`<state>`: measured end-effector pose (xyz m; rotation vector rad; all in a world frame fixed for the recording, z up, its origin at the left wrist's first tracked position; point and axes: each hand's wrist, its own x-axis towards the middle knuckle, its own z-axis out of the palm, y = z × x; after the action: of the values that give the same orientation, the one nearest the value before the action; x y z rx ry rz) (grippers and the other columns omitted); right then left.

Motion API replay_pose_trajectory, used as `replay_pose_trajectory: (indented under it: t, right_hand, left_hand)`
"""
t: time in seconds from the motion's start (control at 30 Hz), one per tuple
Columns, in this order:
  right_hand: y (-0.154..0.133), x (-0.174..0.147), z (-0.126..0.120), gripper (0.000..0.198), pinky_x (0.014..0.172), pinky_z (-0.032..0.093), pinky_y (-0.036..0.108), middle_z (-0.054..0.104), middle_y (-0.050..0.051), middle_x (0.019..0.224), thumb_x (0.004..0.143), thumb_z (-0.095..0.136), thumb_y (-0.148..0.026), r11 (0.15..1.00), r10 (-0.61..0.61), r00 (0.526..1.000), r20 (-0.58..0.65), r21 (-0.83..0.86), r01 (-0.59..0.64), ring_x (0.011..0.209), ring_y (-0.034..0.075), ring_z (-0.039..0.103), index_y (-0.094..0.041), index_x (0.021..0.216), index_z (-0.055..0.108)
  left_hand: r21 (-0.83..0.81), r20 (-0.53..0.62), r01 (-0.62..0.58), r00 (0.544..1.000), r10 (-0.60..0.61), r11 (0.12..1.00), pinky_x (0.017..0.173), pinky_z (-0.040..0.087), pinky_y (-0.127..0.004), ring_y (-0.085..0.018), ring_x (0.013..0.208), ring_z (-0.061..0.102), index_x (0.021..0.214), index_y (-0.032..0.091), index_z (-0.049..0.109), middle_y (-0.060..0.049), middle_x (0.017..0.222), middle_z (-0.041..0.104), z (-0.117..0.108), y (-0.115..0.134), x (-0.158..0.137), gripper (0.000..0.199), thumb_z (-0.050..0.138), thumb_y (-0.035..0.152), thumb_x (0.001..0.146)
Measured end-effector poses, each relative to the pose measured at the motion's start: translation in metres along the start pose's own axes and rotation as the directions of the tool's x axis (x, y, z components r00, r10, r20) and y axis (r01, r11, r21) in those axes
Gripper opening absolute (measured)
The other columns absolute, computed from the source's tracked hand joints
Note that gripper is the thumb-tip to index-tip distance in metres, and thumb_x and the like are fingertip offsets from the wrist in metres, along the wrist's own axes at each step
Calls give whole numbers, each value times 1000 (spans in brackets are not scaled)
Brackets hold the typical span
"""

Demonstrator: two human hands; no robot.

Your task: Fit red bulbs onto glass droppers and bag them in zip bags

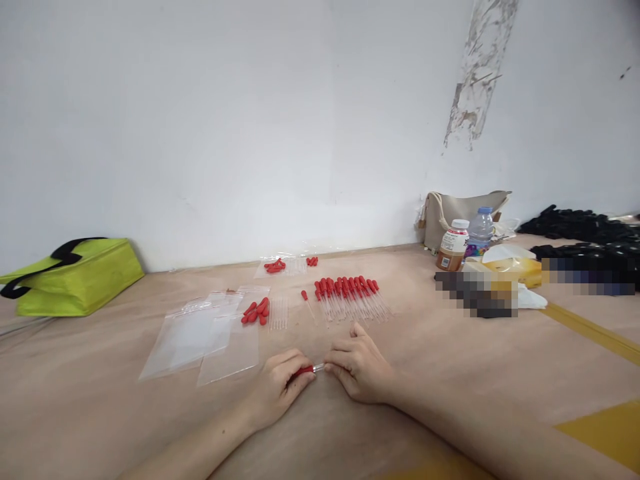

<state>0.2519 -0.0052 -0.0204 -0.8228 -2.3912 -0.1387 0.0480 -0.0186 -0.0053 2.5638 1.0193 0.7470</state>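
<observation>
My left hand (285, 383) grips a red rubber bulb (304, 371) between thumb and fingers. Out of the bulb's open end runs a clear glass dropper tube (319, 367), its far part pinched in my right hand (357, 367). My right fingers hide the rest of the tube. Just beyond my hands lies a row of loose clear tubes (279, 313) beside a small heap of red bulbs (256, 311). A single dropper (305, 296) rests to their right, then a pile of droppers with red bulbs (350, 293).
Clear zip bags (200, 333) lie flat on the left. Against the wall is another bag with red bulbs (275, 266). A lime-green bag (83, 277) stands far left. On the right are a brown drink bottle (453, 245), a water bottle (481, 230), a beige bag (463, 208) and black items (580, 225).
</observation>
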Motion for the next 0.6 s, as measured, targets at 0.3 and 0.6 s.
replay_pose_trajectory:
  t: [0.3, 0.6]
  right_hand:
    - [-9, 6, 3, 22, 66, 28, 27, 63, 1, 72, 85, 39, -21, 983, 119, 989, 86, 131, -129, 64, 11, 51, -18, 76, 59]
    - [-2, 10, -11, 21, 66, 32, 28, 62, 3, 68, 79, 45, -21, 979, 203, 977, 60, -19, -202, 69, 14, 53, -18, 68, 62]
  left_hand:
    - [34, 9, -55, 998, 54, 998, 68, 42, -26, -15, 74, 52, 91, 19, 57, -5, 83, 55, -2, -5, 0, 23, 34, 24, 90]
    - [77, -152, 139, 980, -126, 987, 72, 44, -30, -15, 75, 51, 122, 25, 37, -6, 105, 47, -6, -25, -1, 40, 48, 28, 84]
